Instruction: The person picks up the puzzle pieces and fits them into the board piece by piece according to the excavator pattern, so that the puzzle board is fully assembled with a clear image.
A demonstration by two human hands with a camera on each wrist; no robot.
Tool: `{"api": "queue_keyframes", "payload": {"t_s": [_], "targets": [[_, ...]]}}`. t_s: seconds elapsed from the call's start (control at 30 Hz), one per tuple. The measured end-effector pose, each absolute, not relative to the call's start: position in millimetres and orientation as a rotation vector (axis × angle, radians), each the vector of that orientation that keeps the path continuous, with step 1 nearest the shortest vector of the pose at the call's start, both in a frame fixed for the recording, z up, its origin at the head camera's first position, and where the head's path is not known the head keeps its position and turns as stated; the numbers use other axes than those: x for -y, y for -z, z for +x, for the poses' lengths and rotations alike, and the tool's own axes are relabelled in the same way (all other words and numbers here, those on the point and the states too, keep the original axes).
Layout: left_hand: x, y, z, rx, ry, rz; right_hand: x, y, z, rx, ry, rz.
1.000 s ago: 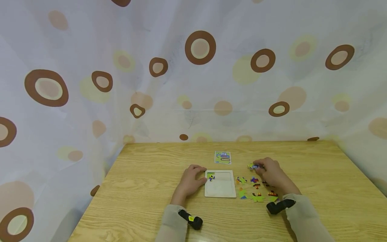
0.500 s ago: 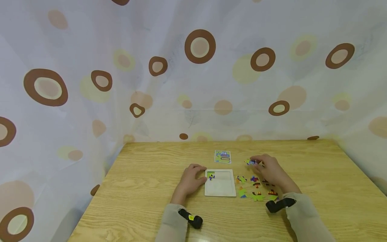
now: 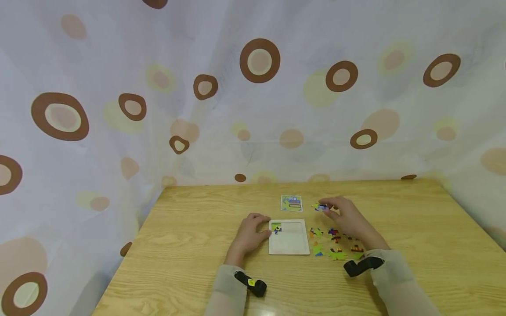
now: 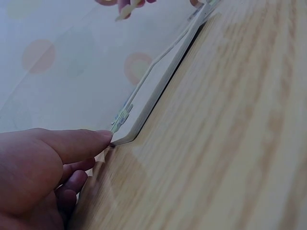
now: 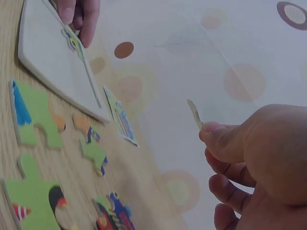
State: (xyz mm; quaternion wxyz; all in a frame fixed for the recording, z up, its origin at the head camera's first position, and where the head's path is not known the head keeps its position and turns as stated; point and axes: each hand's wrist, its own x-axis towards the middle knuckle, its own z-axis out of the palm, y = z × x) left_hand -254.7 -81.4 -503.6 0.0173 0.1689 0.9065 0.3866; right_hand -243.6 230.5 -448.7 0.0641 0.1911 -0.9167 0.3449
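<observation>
on the table (image 3: 189, 228), a white tray (image 3: 289, 245) lies flat, with a corner piece (image 3: 278, 228) set at its far left. the left hand (image 3: 250, 234) rests at the tray's left edge, thumb and forefinger spread apart and touching the rim. beyond the tray, apart from it, lies a card (image 3: 291, 203). just right of the card, the right hand (image 3: 348, 215) pinches a second piece (image 3: 318, 206) between thumb and forefinger, clear of the table; the right wrist view shows it nearly edge-on. loose pieces (image 3: 336, 253) lie in two rough rows right of the tray. behind the table hangs a spotted cloth (image 3: 284, 101).
</observation>
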Motion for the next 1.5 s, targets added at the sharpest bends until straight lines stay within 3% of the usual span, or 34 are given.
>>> {"api": "queue_keyframes", "payload": {"t_s": [0.73, 1.5], "targets": [[83.2, 499.8, -256.8, -2.839, -1.18, 0.551, -179.3, 430.9, -250.4, 2.672, -1.115, 0.692], [82.1, 502.3, -252.7, -2.827, -1.196, 0.584, -157.1, 455.3, -246.2, 2.749, -1.244, 0.706]]}}
